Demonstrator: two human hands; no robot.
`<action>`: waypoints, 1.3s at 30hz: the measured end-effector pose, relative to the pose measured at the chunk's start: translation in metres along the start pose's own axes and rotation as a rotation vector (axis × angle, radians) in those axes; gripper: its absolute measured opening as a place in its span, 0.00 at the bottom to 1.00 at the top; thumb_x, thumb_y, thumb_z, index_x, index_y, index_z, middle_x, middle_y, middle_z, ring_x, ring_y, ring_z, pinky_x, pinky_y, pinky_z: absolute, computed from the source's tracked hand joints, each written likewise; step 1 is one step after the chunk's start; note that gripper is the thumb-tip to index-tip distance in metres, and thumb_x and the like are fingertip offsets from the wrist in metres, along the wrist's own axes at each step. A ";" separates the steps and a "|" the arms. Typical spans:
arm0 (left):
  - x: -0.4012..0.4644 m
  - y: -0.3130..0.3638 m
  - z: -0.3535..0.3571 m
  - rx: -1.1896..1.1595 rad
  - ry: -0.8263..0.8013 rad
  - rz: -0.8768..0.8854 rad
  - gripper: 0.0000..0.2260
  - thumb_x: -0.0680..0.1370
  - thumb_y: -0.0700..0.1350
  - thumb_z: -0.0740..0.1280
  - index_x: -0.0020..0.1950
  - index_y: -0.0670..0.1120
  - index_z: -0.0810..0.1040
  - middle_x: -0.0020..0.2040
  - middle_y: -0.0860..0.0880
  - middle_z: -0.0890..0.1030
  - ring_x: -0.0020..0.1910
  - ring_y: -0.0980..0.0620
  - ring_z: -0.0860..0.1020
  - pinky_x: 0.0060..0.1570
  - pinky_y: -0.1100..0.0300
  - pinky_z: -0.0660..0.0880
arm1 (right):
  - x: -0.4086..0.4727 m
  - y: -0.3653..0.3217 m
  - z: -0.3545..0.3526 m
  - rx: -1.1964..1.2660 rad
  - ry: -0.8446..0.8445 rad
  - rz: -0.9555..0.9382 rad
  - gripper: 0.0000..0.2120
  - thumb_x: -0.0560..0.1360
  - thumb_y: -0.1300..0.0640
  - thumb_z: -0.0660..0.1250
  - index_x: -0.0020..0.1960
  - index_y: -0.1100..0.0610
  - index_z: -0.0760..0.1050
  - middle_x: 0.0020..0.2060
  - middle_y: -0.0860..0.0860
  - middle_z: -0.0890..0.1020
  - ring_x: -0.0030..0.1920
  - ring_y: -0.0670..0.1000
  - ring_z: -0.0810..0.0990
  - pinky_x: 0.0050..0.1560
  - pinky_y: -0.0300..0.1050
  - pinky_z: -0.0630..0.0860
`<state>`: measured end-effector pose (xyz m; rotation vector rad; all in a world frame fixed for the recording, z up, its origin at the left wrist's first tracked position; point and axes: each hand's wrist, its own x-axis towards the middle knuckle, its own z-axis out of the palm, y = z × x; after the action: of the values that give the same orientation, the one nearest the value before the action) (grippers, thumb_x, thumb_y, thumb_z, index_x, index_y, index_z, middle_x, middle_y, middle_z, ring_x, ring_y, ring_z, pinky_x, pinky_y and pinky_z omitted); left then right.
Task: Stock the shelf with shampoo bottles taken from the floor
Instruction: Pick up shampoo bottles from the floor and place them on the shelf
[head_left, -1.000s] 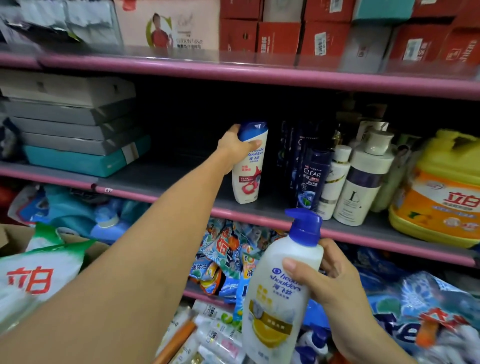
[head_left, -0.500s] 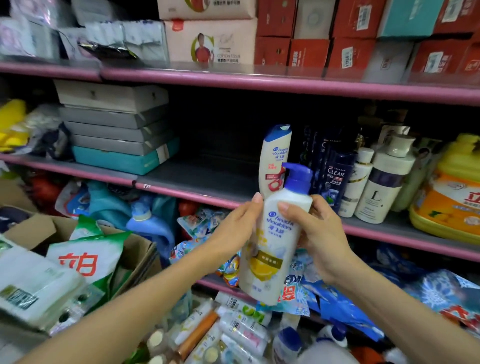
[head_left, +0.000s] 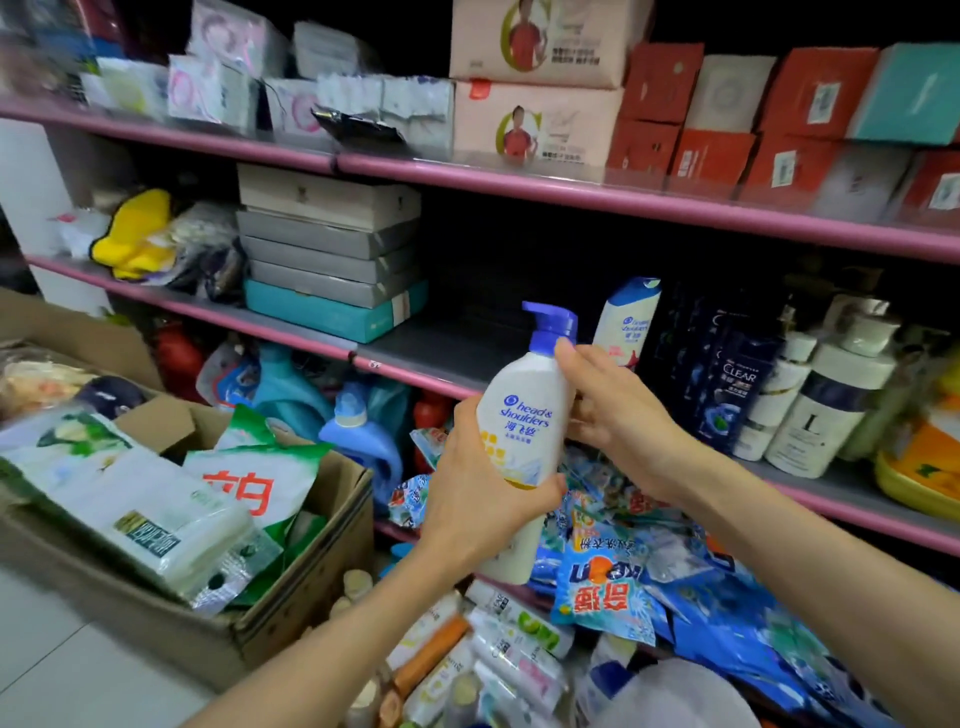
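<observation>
I hold a white pump shampoo bottle (head_left: 524, 415) with a blue pump head upright in front of the middle shelf (head_left: 441, 353). My left hand (head_left: 478, 499) grips its lower body from the left. My right hand (head_left: 613, 410) holds its upper right side, fingertips near the pump neck. Behind it a white bottle with a blue cap (head_left: 626, 322) stands on the shelf, beside dark blue shampoo bottles (head_left: 737, 379). More bottles lie in a heap on the floor (head_left: 467, 660) below my arms.
A stack of flat boxes (head_left: 332, 260) fills the shelf's left part. White pump bottles (head_left: 826, 410) and a yellow jug (head_left: 924, 467) stand at the right. An open cardboard box (head_left: 291, 613) with detergent bags sits at the left. Blue detergent packs (head_left: 613, 582) fill the lower shelf.
My left hand let go of the blue-capped bottle on the shelf and came back to grip the pump bottle. Both hands now hold it, raised toward the shelf. The view has shifted left.
</observation>
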<state>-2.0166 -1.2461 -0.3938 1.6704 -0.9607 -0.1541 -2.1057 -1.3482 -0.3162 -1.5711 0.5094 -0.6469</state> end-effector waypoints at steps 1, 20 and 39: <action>0.000 0.000 -0.005 0.009 0.003 0.011 0.32 0.57 0.59 0.73 0.54 0.65 0.58 0.50 0.57 0.76 0.47 0.56 0.78 0.44 0.50 0.78 | 0.005 -0.009 0.002 -0.020 -0.005 -0.029 0.14 0.77 0.43 0.61 0.52 0.52 0.76 0.49 0.52 0.83 0.49 0.49 0.83 0.50 0.44 0.80; -0.004 0.012 0.018 0.193 0.094 0.065 0.36 0.58 0.60 0.71 0.61 0.62 0.57 0.49 0.56 0.68 0.45 0.54 0.74 0.38 0.55 0.76 | 0.018 -0.030 -0.015 -0.148 0.245 -0.215 0.14 0.73 0.46 0.70 0.45 0.57 0.81 0.46 0.56 0.84 0.45 0.52 0.82 0.32 0.30 0.71; -0.018 0.052 -0.026 0.132 0.080 -0.028 0.31 0.57 0.60 0.70 0.54 0.60 0.59 0.50 0.53 0.75 0.46 0.53 0.77 0.42 0.51 0.78 | -0.028 -0.042 0.011 -0.163 -0.062 0.062 0.28 0.62 0.53 0.80 0.58 0.57 0.73 0.47 0.53 0.85 0.43 0.50 0.86 0.40 0.47 0.83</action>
<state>-2.0400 -1.2158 -0.3462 1.7976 -0.9035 -0.0425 -2.1216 -1.3172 -0.2775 -1.7164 0.5741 -0.5187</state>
